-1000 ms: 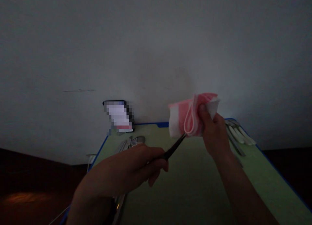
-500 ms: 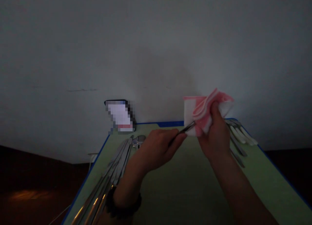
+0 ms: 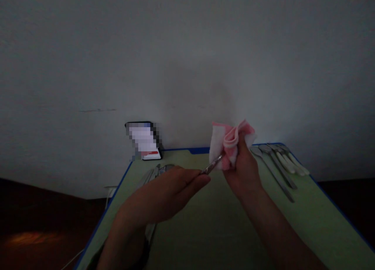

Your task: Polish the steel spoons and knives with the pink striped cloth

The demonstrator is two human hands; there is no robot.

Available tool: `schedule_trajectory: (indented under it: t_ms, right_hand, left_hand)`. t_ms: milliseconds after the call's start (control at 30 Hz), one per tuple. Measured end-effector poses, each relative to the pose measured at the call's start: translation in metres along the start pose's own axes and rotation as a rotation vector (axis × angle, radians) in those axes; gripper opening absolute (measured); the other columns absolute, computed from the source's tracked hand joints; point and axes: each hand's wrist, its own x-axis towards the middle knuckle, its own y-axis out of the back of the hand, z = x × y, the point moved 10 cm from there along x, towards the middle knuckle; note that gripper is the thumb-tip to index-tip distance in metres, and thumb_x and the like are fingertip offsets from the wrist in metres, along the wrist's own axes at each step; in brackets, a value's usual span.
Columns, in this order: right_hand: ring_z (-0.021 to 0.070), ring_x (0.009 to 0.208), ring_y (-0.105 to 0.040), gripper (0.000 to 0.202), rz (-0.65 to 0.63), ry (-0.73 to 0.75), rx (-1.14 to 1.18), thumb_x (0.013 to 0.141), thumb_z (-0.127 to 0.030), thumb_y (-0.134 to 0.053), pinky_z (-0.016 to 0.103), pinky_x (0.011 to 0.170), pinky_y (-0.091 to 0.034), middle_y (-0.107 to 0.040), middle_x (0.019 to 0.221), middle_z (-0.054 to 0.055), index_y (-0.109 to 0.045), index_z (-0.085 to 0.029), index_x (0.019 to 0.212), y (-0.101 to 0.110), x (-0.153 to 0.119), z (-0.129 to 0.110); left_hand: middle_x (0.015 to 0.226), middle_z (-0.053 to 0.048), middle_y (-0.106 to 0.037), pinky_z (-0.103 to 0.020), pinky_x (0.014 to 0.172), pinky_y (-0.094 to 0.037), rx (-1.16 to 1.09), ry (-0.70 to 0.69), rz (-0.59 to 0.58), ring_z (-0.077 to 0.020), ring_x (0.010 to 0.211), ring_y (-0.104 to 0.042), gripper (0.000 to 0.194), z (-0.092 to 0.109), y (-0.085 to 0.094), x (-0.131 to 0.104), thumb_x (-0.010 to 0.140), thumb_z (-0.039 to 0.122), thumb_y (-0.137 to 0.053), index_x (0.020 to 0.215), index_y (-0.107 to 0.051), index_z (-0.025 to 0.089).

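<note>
My left hand (image 3: 165, 194) is closed in a pinch on one end of a slim metal piece of cutlery (image 3: 212, 165) with a patterned handle. The cutlery's far end runs into a folded pink-and-white cloth (image 3: 231, 139), so I cannot tell its kind. My right hand (image 3: 244, 168) grips that cloth, bunched around the far end. Both hands are above the green tabletop (image 3: 211, 223). Just right of my right hand lies a row of cutlery, with metal spoons (image 3: 259, 152) and white-handled pieces (image 3: 288, 162).
A phone (image 3: 143, 139) with a blurred screen leans against the wall (image 3: 187, 67) at the table's back left. More metal cutlery (image 3: 148, 177) lies along the left side, partly hidden by my left arm. Blue edging borders the table.
My right hand and the cloth have moved left and slightly down. My left hand has drawn back left and down, and more of the cutlery's patterned handle shows between the hands.
</note>
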Motion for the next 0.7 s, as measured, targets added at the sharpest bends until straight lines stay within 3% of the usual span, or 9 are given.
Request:
schedule_trajectory:
  t_ms: [100, 200, 300, 400, 467, 600, 700]
  right_hand:
    - [0.0093, 0.055, -0.051, 0.033, -0.014, 0.190, -0.176, 0.071, -0.051, -0.061, 0.022, 0.051, -0.040, -0.058, 0.064, -0.003, -0.060, -0.018, 0.077, 0.005, 0.005, -0.031]
    - [0.0091, 0.052, -0.047, 0.029, -0.144, 0.315, -0.449, 0.067, -0.044, -0.068, 0.022, 0.050, -0.037, -0.056, 0.059, -0.004, -0.060, -0.017, 0.073, -0.003, 0.005, -0.055]
    - [0.0097, 0.053, -0.048, 0.026, -0.240, 0.243, -0.493, 0.067, -0.042, -0.068, 0.022, 0.051, -0.038, -0.056, 0.062, -0.003, -0.059, -0.018, 0.074, -0.012, 0.001, -0.053]
    - [0.0131, 0.061, -0.052, 0.029, -0.235, 0.202, -0.424, 0.078, -0.048, -0.051, 0.025, 0.055, -0.041, -0.059, 0.072, 0.001, -0.057, -0.021, 0.085, -0.016, -0.009, -0.044]
    - [0.0160, 0.069, -0.055, 0.030, -0.219, 0.248, -0.484, 0.081, -0.047, -0.045, 0.027, 0.057, -0.042, -0.060, 0.079, 0.004, -0.055, -0.022, 0.094, -0.016, -0.018, -0.041]
    - [0.0223, 0.080, -0.053, 0.038, -0.212, 0.458, -0.867, 0.069, -0.035, -0.059, 0.030, 0.060, -0.040, -0.059, 0.086, 0.006, -0.054, -0.024, 0.105, -0.017, -0.034, -0.041]
    - [0.0216, 0.075, -0.053, 0.038, -0.206, 0.459, -0.965, 0.068, -0.033, -0.060, 0.030, 0.058, -0.040, -0.058, 0.083, 0.006, -0.054, -0.024, 0.104, -0.020, -0.037, -0.033]
  left_hand:
    - [0.061, 0.003, -0.053, -0.022, 0.057, -0.040, -0.057, 0.030, -0.014, -0.0110, 0.058, -0.050, 0.040, -0.002, 0.007, -0.014, 0.090, 0.047, -0.032, 0.072, -0.057, 0.019]
    - [0.056, 0.003, -0.049, -0.021, 0.052, -0.038, -0.153, 0.023, -0.003, -0.0107, 0.054, -0.047, 0.042, -0.001, 0.016, -0.023, 0.088, 0.048, -0.034, 0.065, -0.054, 0.020]
    - [0.051, 0.003, -0.043, -0.021, 0.045, -0.034, -0.278, 0.015, 0.035, -0.0097, 0.048, -0.040, 0.046, -0.003, 0.022, -0.022, 0.089, 0.047, -0.029, 0.057, -0.047, 0.019]
    - [0.050, 0.005, -0.035, -0.020, 0.042, -0.029, -0.332, 0.009, 0.063, -0.0081, 0.046, -0.033, 0.046, -0.006, 0.018, -0.011, 0.091, 0.046, -0.028, 0.056, -0.039, 0.019]
    - [0.051, 0.005, -0.033, -0.020, 0.043, -0.028, -0.269, -0.032, 0.049, -0.0075, 0.047, -0.032, 0.044, -0.003, 0.010, -0.003, 0.091, 0.044, -0.029, 0.058, -0.040, 0.018]
    - [0.053, 0.005, -0.039, -0.020, 0.047, -0.029, -0.105, -0.100, 0.029, -0.0070, 0.048, -0.038, 0.042, 0.007, 0.000, 0.009, 0.093, 0.041, -0.029, 0.063, -0.046, 0.017]
    - [0.054, 0.005, -0.043, -0.021, 0.049, -0.029, -0.036, -0.098, 0.047, -0.0074, 0.049, -0.041, 0.044, 0.007, 0.000, 0.012, 0.095, 0.040, -0.025, 0.065, -0.049, 0.016]
